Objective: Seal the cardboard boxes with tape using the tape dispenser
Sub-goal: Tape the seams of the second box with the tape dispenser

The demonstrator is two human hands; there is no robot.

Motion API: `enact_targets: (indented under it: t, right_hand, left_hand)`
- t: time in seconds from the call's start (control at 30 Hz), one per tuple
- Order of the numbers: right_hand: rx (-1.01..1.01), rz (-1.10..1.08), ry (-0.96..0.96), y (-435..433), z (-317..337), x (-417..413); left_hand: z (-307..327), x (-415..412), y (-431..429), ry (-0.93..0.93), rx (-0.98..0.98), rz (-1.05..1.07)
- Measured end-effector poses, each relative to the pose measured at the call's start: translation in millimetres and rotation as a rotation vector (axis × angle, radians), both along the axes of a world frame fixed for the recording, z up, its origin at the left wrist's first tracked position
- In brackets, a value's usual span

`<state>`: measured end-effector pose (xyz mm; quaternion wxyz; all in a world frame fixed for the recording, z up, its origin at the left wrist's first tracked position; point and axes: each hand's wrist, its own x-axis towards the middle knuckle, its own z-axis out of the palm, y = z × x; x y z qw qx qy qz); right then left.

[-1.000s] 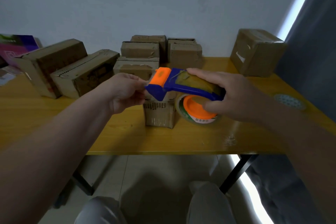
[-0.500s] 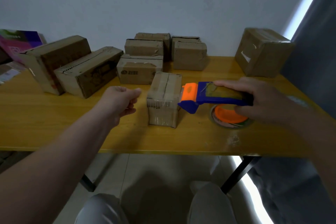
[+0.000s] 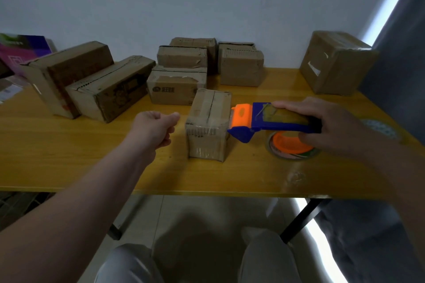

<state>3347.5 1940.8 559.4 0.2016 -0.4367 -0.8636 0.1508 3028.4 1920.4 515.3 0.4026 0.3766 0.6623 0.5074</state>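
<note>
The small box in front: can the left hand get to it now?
Probably yes. The left hand, curled and holding nothing, is just left of the small box with only bare table between; the tape dispenser is on its far side.

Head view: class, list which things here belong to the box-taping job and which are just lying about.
Job: tape dispenser, gripped by the right hand; small box beside its orange end; left hand, curled, empty; other boxes behind.
Lying about: purple package at far left; round patterned disc at right.

yellow wooden table, cardboard boxes
</note>
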Motion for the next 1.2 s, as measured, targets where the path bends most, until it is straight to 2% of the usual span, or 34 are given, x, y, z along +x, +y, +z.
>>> enact_targets:
  t: [0.33,0.7,0.83,1.03,1.1,1.2]
  right_hand:
    - [-0.101,-0.020,0.075,3,-31,-6]
    - [-0.124,-0.067,0.163,-6,-52,-14]
    - [-0.112,-0.094,0.161,-6,-58,-15]
    - [-0.110,-0.114,0.143,-8,-60,-15]
    - [-0.113,-0.115,0.146,-10,-60,-16]
    - [-0.110,-0.114,0.144,-12,-59,-19]
  left_hand:
    - [-16,6,0,-0.083,-0.078,-0.019]
    - [-22,1,0,-0.329,-0.243,-0.148]
    - [-24,-2,1,-0.274,-0.275,-0.197]
    - [-26,1,-4,-0.095,-0.337,-0.189]
    - [-26,4,-6,-0.011,-0.275,-0.114]
    - [-20,10,-4,0.001,-0.026,0.050]
